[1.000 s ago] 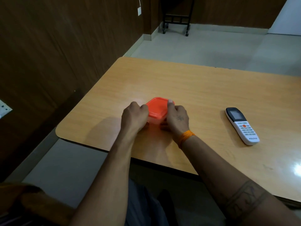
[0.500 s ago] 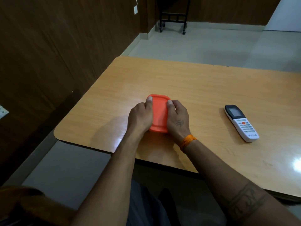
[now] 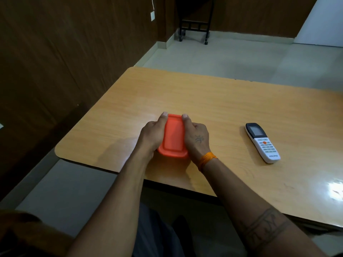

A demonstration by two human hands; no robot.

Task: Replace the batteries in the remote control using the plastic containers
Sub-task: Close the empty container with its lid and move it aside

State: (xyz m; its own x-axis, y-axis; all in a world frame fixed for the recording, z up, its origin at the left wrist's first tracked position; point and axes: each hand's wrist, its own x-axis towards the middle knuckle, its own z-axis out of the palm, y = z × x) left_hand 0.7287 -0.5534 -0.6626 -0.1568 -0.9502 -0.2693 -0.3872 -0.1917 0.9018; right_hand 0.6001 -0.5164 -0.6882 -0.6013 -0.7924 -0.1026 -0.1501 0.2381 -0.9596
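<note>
A small plastic container with an orange lid (image 3: 173,138) sits on the wooden table (image 3: 213,101) near its front edge. My left hand (image 3: 151,136) grips its left side and my right hand (image 3: 195,139) grips its right side, thumbs lying along the lid's edges. The container's body is hidden under the lid and my hands. A white remote control (image 3: 261,142) with a dark screen lies face up on the table, well to the right of my right hand. No batteries are visible.
A dark wood-panelled wall (image 3: 65,62) runs along the left of the table. A black wheeled stand (image 3: 194,28) stands on the floor at the back. The table's rounded front-left corner (image 3: 59,151) is close to my left forearm.
Both hands have shifted from the near end of the container to its long sides, thumbs stretched along the lid. The lid now shows as a full rectangle. The remote has not moved.
</note>
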